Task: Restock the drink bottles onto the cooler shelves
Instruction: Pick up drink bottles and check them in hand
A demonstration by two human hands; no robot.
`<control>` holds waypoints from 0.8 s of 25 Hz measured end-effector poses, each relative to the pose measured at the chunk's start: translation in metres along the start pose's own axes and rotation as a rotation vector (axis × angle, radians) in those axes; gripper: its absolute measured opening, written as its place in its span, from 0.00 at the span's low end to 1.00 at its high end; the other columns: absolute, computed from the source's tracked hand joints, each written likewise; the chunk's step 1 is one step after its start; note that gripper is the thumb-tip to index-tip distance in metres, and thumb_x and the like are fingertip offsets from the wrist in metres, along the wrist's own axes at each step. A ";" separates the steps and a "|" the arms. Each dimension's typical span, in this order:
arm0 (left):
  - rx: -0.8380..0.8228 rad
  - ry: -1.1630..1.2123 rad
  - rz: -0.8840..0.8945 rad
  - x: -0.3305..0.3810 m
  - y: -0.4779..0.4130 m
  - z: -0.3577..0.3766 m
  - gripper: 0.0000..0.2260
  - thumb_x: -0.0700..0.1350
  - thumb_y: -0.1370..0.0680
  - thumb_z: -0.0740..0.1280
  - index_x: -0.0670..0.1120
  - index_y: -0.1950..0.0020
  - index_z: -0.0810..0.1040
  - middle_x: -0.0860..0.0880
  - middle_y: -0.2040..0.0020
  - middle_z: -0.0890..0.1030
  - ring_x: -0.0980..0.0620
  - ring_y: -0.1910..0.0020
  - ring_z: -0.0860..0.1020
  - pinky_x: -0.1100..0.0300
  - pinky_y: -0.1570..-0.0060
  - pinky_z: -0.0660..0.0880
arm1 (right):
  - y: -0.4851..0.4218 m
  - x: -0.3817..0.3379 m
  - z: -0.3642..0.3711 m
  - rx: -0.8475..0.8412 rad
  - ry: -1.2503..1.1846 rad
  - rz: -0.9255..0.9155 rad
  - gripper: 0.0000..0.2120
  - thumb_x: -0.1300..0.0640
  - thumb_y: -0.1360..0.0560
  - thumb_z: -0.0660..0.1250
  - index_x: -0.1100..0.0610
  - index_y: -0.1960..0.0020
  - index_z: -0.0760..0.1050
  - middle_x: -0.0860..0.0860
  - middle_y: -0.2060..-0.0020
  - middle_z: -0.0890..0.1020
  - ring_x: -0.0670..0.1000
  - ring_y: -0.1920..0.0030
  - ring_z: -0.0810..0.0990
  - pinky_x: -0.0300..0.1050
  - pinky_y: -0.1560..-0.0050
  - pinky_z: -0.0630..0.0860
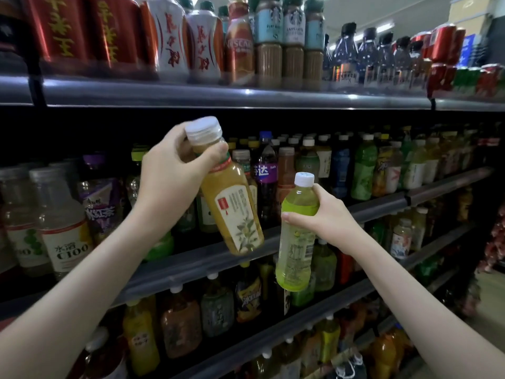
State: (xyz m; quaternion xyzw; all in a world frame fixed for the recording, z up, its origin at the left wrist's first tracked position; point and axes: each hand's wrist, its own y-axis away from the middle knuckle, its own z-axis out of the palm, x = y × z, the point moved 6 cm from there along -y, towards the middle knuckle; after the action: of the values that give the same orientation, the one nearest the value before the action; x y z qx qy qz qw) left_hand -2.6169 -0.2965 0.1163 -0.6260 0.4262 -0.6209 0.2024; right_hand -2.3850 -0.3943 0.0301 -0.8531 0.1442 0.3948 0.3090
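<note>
My left hand (169, 170) grips the neck of an amber tea bottle (232, 206) with a white cap and a cream label; the bottle tilts with its base down to the right, in front of the middle shelf. My right hand (325, 214) holds a pale green drink bottle (296, 250) by its shoulder, upright, white cap up, just right of the amber bottle. Both bottles hang in the air before the middle shelf rail (300, 228), apart from each other.
The cooler's top shelf (246, 95) carries red cans, white bottles, coffee bottles and water bottles. The middle shelf is packed with tea and juice bottles, C100 bottles (65, 242) at left. Lower shelves (273, 332) hold more bottles. An aisle floor shows at the far right.
</note>
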 end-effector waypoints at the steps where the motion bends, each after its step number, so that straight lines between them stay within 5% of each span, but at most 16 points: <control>1: -0.073 0.053 -0.077 -0.007 0.012 0.005 0.12 0.50 0.27 0.71 0.56 0.44 0.78 0.57 0.51 0.82 0.61 0.52 0.80 0.61 0.52 0.78 | 0.005 0.005 0.002 -0.017 -0.005 0.016 0.21 0.46 0.33 0.76 0.47 0.44 0.72 0.42 0.52 0.80 0.41 0.51 0.79 0.34 0.60 0.73; 3: -0.225 0.079 -0.217 -0.030 0.045 0.023 0.13 0.49 0.28 0.72 0.58 0.45 0.78 0.58 0.52 0.83 0.61 0.53 0.81 0.57 0.53 0.80 | 0.013 0.018 0.009 -0.064 -0.001 0.054 0.22 0.46 0.33 0.76 0.47 0.44 0.72 0.42 0.51 0.81 0.41 0.51 0.79 0.37 0.55 0.75; 7: -0.435 -0.027 -0.404 -0.081 0.128 0.070 0.15 0.48 0.31 0.75 0.59 0.47 0.78 0.61 0.55 0.83 0.68 0.55 0.79 0.70 0.54 0.76 | 0.034 0.060 0.032 -0.176 0.038 0.125 0.21 0.46 0.34 0.76 0.47 0.45 0.73 0.43 0.52 0.81 0.42 0.51 0.79 0.41 0.50 0.77; 16: -0.616 -0.287 -0.891 -0.211 0.326 0.144 0.15 0.47 0.32 0.75 0.58 0.50 0.74 0.61 0.58 0.80 0.65 0.56 0.77 0.77 0.58 0.69 | 0.118 0.246 0.128 -0.687 -0.003 0.290 0.19 0.54 0.34 0.77 0.43 0.48 0.73 0.39 0.56 0.81 0.34 0.56 0.78 0.31 0.55 0.73; 20: -0.686 -0.370 -1.088 -0.281 0.467 0.172 0.17 0.53 0.33 0.72 0.54 0.47 0.73 0.54 0.55 0.82 0.53 0.54 0.79 0.59 0.55 0.75 | 0.198 0.378 0.197 -0.828 -0.007 0.383 0.25 0.57 0.39 0.79 0.45 0.47 0.73 0.41 0.55 0.80 0.40 0.54 0.78 0.34 0.52 0.72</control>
State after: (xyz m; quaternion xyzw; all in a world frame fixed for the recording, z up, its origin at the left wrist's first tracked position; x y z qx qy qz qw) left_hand -2.5474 -0.3830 -0.4444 -0.8768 0.1813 -0.3461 -0.2805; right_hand -2.3532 -0.4209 -0.4381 -0.8614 0.1285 0.4723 -0.1361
